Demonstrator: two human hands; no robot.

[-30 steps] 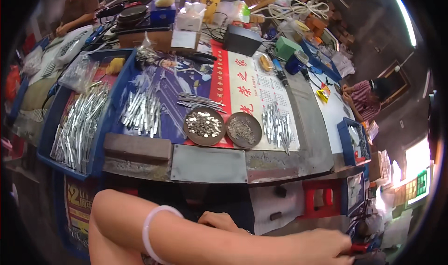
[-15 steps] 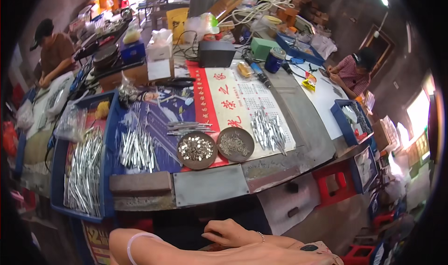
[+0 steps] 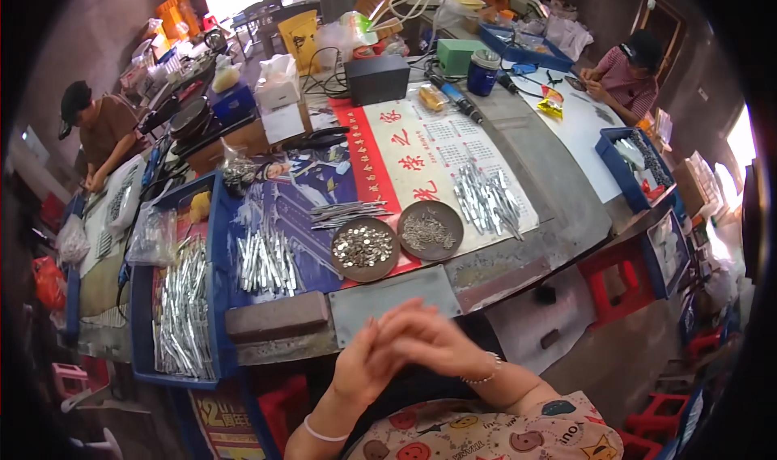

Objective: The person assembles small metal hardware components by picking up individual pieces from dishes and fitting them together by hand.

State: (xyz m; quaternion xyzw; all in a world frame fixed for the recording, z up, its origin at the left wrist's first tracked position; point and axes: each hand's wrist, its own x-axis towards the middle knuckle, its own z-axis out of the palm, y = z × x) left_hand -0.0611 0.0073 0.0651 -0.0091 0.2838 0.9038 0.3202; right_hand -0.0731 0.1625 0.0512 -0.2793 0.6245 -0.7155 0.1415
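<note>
In front of the table's near edge my two hands meet, palms together and slightly blurred. My right hand (image 3: 437, 342), with a beaded bracelet, lies across my left hand (image 3: 360, 371), which has a pale bangle at the wrist. The fingers of both look stretched out, though the right partly covers the left's; nothing shows between them. Just beyond is a grey metal plate (image 3: 388, 294) at the table edge. Behind it stand a round dish of small shiny metal discs (image 3: 364, 249) and another dish of small metal parts (image 3: 429, 232).
Slim silvery metal pieces lie in piles at left (image 3: 265, 261) and right (image 3: 486, 197), and fill a blue tray (image 3: 220, 298). A brown block (image 3: 277, 318) sits on the near edge. Co-workers sit at left (image 3: 113, 132) and right (image 3: 631, 71). A red stool (image 3: 619, 286) stands below.
My hands have come up from low near my lap to the table's front edge and are now pressed together. The view has shifted, so the table things appear farther right.
</note>
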